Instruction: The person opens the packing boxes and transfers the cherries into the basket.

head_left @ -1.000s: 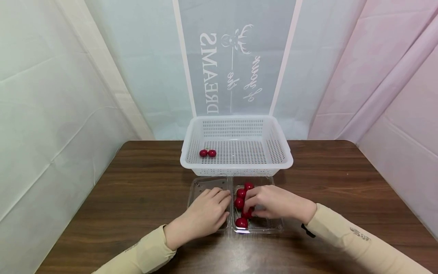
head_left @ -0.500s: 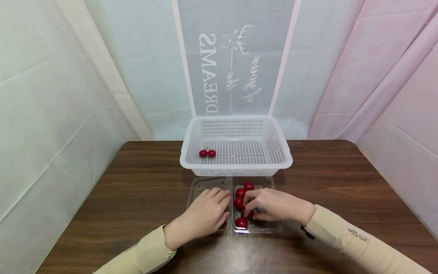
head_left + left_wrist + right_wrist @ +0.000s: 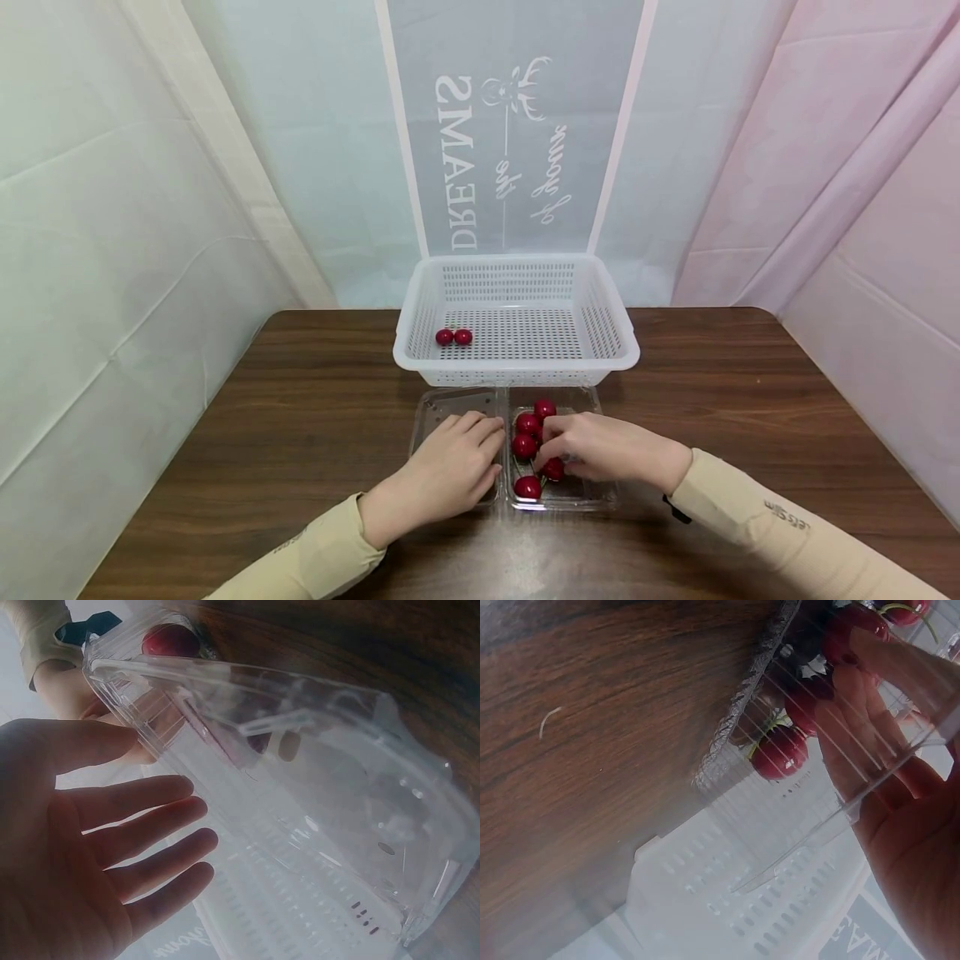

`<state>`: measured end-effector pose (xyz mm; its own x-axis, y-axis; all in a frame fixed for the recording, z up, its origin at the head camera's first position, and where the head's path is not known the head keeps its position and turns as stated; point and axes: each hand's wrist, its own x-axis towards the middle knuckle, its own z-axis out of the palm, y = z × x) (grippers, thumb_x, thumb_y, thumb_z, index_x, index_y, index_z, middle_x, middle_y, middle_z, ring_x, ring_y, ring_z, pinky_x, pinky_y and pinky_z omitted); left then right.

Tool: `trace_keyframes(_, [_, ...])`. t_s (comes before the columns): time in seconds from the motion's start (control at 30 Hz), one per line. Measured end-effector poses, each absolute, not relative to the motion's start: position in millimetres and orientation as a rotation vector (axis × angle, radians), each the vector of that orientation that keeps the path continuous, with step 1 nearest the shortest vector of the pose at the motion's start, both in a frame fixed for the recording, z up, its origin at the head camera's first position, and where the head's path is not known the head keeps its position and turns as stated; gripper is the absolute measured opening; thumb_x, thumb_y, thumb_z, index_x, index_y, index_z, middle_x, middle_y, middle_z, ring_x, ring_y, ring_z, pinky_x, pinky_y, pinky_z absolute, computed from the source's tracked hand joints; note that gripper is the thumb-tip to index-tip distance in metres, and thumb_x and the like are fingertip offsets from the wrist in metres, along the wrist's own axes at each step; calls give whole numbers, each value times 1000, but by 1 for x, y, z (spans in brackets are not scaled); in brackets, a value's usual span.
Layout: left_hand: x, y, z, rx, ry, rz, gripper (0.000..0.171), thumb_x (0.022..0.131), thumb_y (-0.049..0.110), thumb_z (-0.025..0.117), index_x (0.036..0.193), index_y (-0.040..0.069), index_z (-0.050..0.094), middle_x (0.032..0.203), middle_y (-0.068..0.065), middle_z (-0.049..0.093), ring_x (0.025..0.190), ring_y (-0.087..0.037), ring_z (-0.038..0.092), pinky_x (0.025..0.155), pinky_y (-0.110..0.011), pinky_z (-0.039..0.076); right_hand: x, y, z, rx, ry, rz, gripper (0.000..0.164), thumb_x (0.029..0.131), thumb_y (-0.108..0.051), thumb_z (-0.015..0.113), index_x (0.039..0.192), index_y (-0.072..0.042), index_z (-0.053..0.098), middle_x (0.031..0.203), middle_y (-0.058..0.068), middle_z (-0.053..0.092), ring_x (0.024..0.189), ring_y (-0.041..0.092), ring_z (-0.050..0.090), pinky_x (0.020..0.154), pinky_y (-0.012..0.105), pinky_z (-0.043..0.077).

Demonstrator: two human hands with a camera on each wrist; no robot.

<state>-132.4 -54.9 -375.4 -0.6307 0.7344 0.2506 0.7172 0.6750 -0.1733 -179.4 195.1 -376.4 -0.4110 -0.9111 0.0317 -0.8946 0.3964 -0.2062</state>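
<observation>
A clear plastic clamshell box point(image 3: 592, 497) lies opened out on the table, several red cherries point(image 3: 527, 487) with green stems in its right half. My right hand point(image 3: 592, 446) reaches into that half. Its thumb and fingers pinch a cherry point(image 3: 847, 637), with other cherries close around the fingertips. My left hand point(image 3: 450, 467) lies over the box's left half, the lid point(image 3: 337, 795) with small holes. Its fingers point(image 3: 157, 836) are stretched out at the lid's edge and hold nothing. In the head view the right fingers partly hide the pinched cherry.
Right behind the box stands a white perforated basket point(image 3: 517, 364). Two cherries point(image 3: 453, 337) lie side by side at its front left. The dark wooden table point(image 3: 315, 417) runs to pale cloth walls point(image 3: 150, 250) on both sides and behind.
My right hand has shifted slightly within the box, and the cherry at its fingertips has moved a little to the right and shows more. My left hand stays in place.
</observation>
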Motion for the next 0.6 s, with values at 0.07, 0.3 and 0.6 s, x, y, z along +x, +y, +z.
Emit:
trace_keyframes(0.07, [-132, -55, -375, -1155, -2591, 82, 38, 91, 35, 57, 117, 8, 64, 123, -5, 61, 111, -20, 54, 87, -35, 47, -179, 196, -375, -1654, 2563, -273, 29, 76, -8, 77, 100, -24, 71, 93, -6, 59, 77, 0, 55, 66, 14, 48])
trace_keyframes(0.3, [-132, -54, -375, -1158, -2598, 87, 38, 91, 35, 56, 118, 8, 64, 124, -5, 61, 112, -20, 54, 87, -35, 46, -178, 197, -374, -1652, 2559, -251, 24, 73, -17, 81, 94, -18, 69, 93, -5, 60, 81, 1, 55, 70, 16, 50])
trace_keyframes(0.6, [-131, -54, -373, -1160, -2592, 96, 39, 91, 35, 57, 118, 8, 64, 123, -5, 61, 111, -20, 54, 87, -34, 46, -176, 197, -378, -1636, 2574, -226, 25, 76, -27, 79, 97, -19, 67, 90, -5, 60, 75, 0, 50, 67, 17, 49])
